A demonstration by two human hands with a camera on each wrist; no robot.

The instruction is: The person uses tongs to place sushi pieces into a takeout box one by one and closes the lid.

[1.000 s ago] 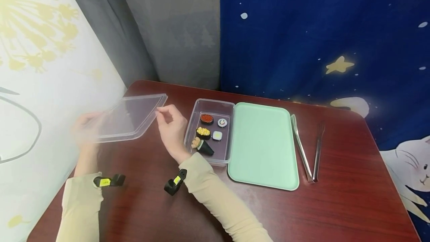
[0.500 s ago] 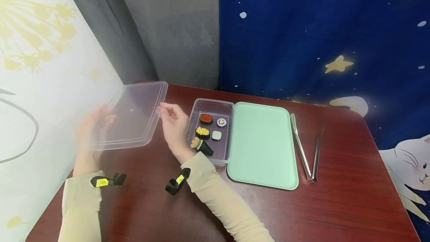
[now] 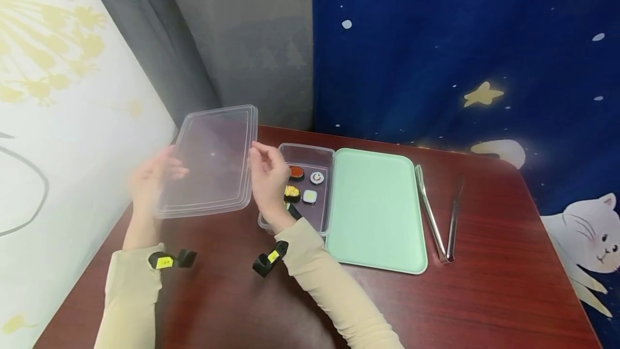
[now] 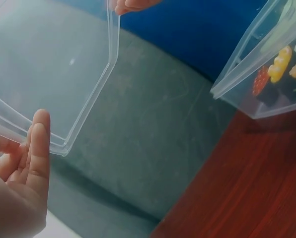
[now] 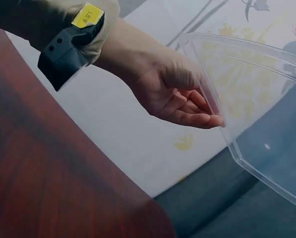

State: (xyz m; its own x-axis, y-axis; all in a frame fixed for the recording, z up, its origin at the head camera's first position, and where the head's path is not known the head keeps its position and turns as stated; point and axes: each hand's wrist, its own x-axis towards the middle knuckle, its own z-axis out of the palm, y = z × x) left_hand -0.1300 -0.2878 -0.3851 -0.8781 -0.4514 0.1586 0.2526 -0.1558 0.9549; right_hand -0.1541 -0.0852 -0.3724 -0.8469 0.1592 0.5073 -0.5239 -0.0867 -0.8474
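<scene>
A clear plastic lid (image 3: 213, 166) is raised above the table, tilted steeply to the left of the clear container (image 3: 318, 217). My left hand (image 3: 154, 176) holds its left edge, thumb and fingers pinching the rim in the right wrist view. My right hand (image 3: 268, 179) pinches the opposite edge near the container. Inside the container lie toy sushi pieces: a red-topped one (image 3: 296, 173), a yellow-topped one (image 3: 292, 194), a round roll (image 3: 317, 178) and a square white roll (image 3: 310, 196). A dark hand roll (image 3: 294, 211) is mostly hidden behind my right wrist.
A pale green tray (image 3: 378, 209) lies against the container's right side. Metal tongs (image 3: 443, 225) rest spread apart to the right of the tray. Curtains (image 3: 252, 42) hang behind the reddish-brown table (image 3: 504, 263), and a white patterned cloth (image 3: 58, 149) borders it on the left.
The lid has tilted up from nearly flat and shifted right, toward the container. Both hands have moved right with it, and the right hand now covers part of the container.
</scene>
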